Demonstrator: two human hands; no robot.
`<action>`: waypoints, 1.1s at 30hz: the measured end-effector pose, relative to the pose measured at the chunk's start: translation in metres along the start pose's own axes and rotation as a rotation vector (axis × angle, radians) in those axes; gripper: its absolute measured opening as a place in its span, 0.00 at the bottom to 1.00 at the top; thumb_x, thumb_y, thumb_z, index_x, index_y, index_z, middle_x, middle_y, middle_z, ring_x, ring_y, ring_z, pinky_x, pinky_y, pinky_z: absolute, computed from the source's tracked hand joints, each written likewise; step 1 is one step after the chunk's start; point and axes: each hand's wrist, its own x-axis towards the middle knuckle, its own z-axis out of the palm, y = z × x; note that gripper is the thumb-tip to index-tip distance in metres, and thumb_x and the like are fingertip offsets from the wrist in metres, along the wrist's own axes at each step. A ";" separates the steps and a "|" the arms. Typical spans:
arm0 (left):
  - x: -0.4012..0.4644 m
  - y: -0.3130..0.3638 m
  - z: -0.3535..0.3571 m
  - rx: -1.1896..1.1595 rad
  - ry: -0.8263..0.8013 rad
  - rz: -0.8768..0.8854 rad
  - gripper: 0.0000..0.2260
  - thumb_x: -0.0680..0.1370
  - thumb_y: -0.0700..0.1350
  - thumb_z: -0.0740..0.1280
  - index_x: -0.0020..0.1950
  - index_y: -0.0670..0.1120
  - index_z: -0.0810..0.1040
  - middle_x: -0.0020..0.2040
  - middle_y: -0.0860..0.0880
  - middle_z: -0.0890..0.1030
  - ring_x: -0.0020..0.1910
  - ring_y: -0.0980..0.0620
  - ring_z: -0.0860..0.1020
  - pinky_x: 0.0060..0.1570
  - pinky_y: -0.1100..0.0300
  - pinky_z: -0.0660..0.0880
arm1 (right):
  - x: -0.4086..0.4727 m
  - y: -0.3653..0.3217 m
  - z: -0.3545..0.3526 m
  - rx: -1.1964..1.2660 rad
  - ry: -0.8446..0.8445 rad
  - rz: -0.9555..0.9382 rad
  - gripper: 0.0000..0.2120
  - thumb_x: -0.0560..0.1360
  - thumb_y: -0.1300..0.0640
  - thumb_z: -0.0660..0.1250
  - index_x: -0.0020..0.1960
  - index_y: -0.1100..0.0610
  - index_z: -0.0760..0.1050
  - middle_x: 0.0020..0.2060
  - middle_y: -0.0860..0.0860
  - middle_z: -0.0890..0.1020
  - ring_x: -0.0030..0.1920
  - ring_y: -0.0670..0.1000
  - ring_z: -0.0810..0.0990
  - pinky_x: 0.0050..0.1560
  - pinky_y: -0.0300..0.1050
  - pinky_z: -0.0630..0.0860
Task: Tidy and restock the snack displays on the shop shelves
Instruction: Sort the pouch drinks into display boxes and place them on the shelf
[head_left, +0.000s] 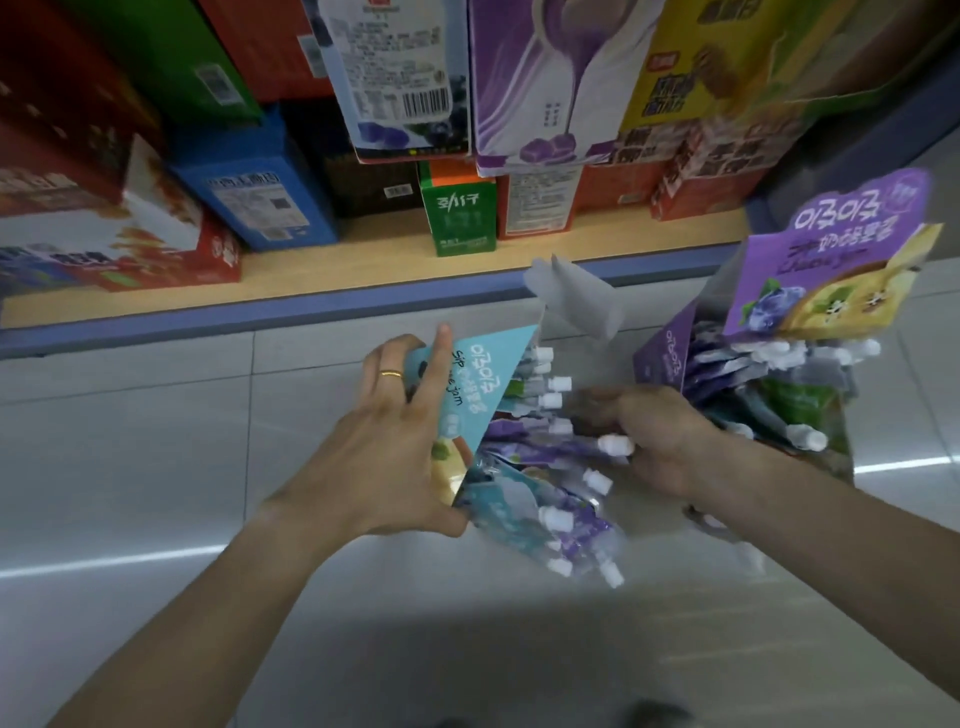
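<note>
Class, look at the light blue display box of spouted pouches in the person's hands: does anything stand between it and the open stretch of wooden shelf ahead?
Nothing visible does. The left hand grips the light blue display box, and the right hand is among its spouted pouches. Ahead, the wooden shelf lies bare between the blue carton and the green carton.

One head-worn wide-angle camera looks steeply down and forward, close over both forearms, facing the low shelf (363, 270) and tiled floor (156, 467).
</note>
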 end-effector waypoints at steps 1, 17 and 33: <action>0.001 0.000 -0.001 0.002 0.006 -0.028 0.74 0.56 0.70 0.79 0.79 0.55 0.26 0.77 0.50 0.43 0.78 0.48 0.47 0.67 0.51 0.73 | -0.002 -0.004 0.000 -0.006 0.033 -0.056 0.17 0.78 0.71 0.58 0.58 0.60 0.82 0.51 0.62 0.86 0.54 0.64 0.84 0.58 0.65 0.80; -0.024 -0.009 -0.043 0.369 0.301 -0.140 0.61 0.57 0.53 0.80 0.83 0.38 0.53 0.71 0.30 0.63 0.69 0.29 0.62 0.57 0.33 0.75 | -0.012 0.018 0.020 -1.438 -0.048 -0.709 0.54 0.65 0.33 0.75 0.80 0.43 0.48 0.75 0.52 0.62 0.72 0.58 0.67 0.64 0.56 0.75; -0.014 -0.102 -0.024 -0.690 0.619 -0.647 0.46 0.60 0.44 0.67 0.80 0.54 0.62 0.72 0.47 0.63 0.68 0.46 0.67 0.68 0.47 0.70 | -0.018 0.059 0.060 -1.714 0.147 -0.903 0.68 0.58 0.16 0.60 0.81 0.51 0.32 0.78 0.67 0.33 0.76 0.71 0.30 0.70 0.80 0.46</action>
